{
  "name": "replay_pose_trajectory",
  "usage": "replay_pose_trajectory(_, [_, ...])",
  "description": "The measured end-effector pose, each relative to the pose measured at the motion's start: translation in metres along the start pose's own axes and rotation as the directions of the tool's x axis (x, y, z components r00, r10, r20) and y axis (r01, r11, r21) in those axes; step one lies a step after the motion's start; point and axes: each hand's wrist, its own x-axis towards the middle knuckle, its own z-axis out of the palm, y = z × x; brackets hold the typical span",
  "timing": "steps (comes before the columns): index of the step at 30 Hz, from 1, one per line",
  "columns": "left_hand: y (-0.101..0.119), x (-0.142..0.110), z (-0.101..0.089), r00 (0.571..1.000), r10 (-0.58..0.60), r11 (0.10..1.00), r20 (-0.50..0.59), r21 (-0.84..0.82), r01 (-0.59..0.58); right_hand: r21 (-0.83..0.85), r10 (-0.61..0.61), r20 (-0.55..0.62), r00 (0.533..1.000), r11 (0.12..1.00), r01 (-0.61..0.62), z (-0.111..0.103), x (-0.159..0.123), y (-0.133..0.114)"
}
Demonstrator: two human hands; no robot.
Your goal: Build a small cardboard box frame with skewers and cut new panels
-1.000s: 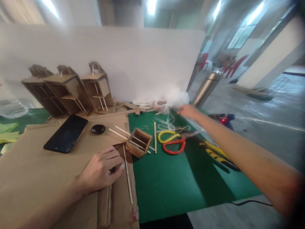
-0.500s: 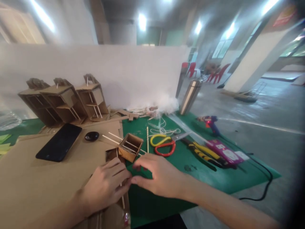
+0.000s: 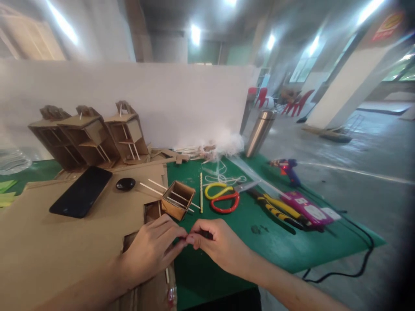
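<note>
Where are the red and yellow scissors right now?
In the head view, the scissors lie right of centre on the green tabletop, between the spiral yellow stick and the yellow-and-black pliers.

red sign [image 3: 388,26] on pillar [image 3: 352,82], lettering blurred, unreadable

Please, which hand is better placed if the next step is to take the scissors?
Probably the right hand: the scissors' red handle lies just beyond it, while the left hand is farther away, over the cardboard.
</note>
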Motion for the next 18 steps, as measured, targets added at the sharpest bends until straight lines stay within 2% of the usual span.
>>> replay_pose_trajectory(3, [0.001,0.001,-0.002,1.000,-0.021,1.000,-0.019,-0.017,0.021,-0.077,-0.053,0.032,0.998,0.995,0.056,-0.010,-0.005,-0.005])
replay_pose_trajectory(5, [0.002,0.002,-0.004,0.999,-0.042,0.999,-0.032,-0.025,0.041,-0.176,-0.106,0.039,0.994,0.978,0.111,-0.032,-0.013,-0.005])
replay_pose_trajectory(6, [0.003,0.002,-0.005,0.998,-0.054,0.998,-0.037,-0.028,0.053,-0.255,-0.125,-0.034,0.992,0.960,0.112,-0.049,-0.017,-0.001])
replay_pose_trajectory(7, [0.003,0.002,-0.005,0.997,-0.067,0.997,-0.039,-0.029,0.066,-0.343,-0.141,-0.176,0.974,0.937,0.074,-0.070,-0.022,0.004])
replay_pose_trajectory(8, [0.003,0.002,-0.005,0.996,-0.078,0.997,-0.043,-0.032,0.077,-0.440,-0.149,-0.328,0.933,0.898,-0.011,-0.095,-0.027,0.012])
replay_pose_trajectory(9, [0.003,0.001,-0.005,0.995,-0.091,0.995,-0.047,-0.037,0.089,-0.513,-0.140,-0.482,0.865,0.845,-0.149,-0.122,-0.031,0.023])
replay_pose_trajectory(10, [0.002,0.001,-0.004,0.994,-0.100,0.994,-0.051,-0.044,0.098,-0.536,-0.072,-0.613,0.787,0.770,-0.347,-0.151,-0.034,0.035])
replay_pose_trajectory(12, [0.002,0.001,-0.003,0.992,-0.114,0.992,-0.053,-0.065,0.110,-0.447,0.160,-0.787,0.596,0.518,-0.729,-0.206,-0.039,0.061])
replay_pose_trajectory(14, [0.002,0.000,-0.003,0.991,-0.122,0.990,-0.050,-0.083,0.118,-0.407,0.211,-0.826,0.523,0.420,-0.811,-0.249,-0.040,0.087])
replay_pose_trajectory(16, [0.003,0.001,-0.002,0.991,-0.127,0.989,-0.051,-0.089,0.122,-0.365,0.226,-0.863,0.452,0.341,-0.866,-0.278,-0.040,0.109])
replay_pose_trajectory(18, [0.003,0.001,-0.002,0.991,-0.118,0.989,-0.065,-0.094,0.112,-0.373,0.218,-0.869,0.445,0.304,-0.877,-0.292,-0.040,0.128])
